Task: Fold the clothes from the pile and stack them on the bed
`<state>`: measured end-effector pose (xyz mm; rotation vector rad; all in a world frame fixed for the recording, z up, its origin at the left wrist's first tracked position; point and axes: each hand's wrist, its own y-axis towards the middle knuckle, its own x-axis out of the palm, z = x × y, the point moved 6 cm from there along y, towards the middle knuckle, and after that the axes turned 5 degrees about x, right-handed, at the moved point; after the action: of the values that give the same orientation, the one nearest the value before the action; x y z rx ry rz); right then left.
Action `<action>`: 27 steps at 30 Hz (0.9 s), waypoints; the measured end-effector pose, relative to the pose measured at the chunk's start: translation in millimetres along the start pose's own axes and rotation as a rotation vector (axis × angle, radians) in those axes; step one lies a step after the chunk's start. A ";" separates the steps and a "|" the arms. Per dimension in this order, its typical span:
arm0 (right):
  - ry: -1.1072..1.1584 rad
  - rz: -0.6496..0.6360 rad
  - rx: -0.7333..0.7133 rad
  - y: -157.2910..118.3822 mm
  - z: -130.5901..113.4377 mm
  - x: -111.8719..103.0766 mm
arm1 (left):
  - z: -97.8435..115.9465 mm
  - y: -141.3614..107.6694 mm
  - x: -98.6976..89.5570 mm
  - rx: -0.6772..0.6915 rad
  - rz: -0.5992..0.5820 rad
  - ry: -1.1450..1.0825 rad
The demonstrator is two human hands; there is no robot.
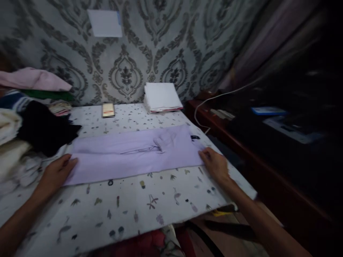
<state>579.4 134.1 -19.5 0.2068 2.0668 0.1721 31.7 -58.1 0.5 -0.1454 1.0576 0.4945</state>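
Note:
A lavender garment (115, 167), folded into a long flat strip, lies across the table. Bunched creases and a drawstring-like line show along its middle, and a small dark label sits near its right end. At the left end, my left hand (57, 169) pinches the cloth between thumb and fingers. My right hand (214, 162) grips the garment's right end near the neckline or collar edge. The two hands hold it stretched out between them.
A pile of mixed clothes, with a black garment (45, 128) and a pink one (34, 79), stands at the left. White papers (163, 96) and a small box (108, 110) lie at the back of the patterned table cover (128, 207). A cable (227, 93) hangs at the right.

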 end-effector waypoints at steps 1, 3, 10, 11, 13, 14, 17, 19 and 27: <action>-0.018 0.006 0.006 1.1 3.7 0.8 | 5.6 -1.3 -1.9 0.000 0.001 -0.005; -0.044 0.002 0.029 4.9 11.2 4.3 | 11.4 -1.4 -3.7 0.038 0.004 0.009; -0.037 0.007 0.042 12.3 20.1 13.7 | 7.2 -2.9 -1.5 0.049 -0.060 0.220; -0.033 0.017 0.033 11.6 21.1 13.7 | 7.4 -4.8 -2.3 0.022 -0.078 0.289; -0.027 0.036 0.028 10.5 24.5 12.9 | 8.5 -10.0 -6.5 -0.041 -0.104 0.446; -0.024 0.046 0.023 10.4 25.5 12.0 | 10.1 -12.9 -9.4 -0.060 -0.108 0.518; -0.027 0.109 -0.112 10.5 10.0 6.1 | 25.9 -18.8 -17.2 0.028 -0.019 0.656; -0.036 0.165 -0.292 6.8 -20.5 2.7 | 45.9 -20.2 -13.0 0.227 0.068 0.632; -0.147 -0.335 -0.625 -0.3 -134.2 70.7 | 69.8 -11.5 74.0 0.755 -0.070 0.312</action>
<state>428.2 144.5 -15.3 -0.4908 1.7758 0.5621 121.8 -20.4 -30.2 0.4199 1.4741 -0.0176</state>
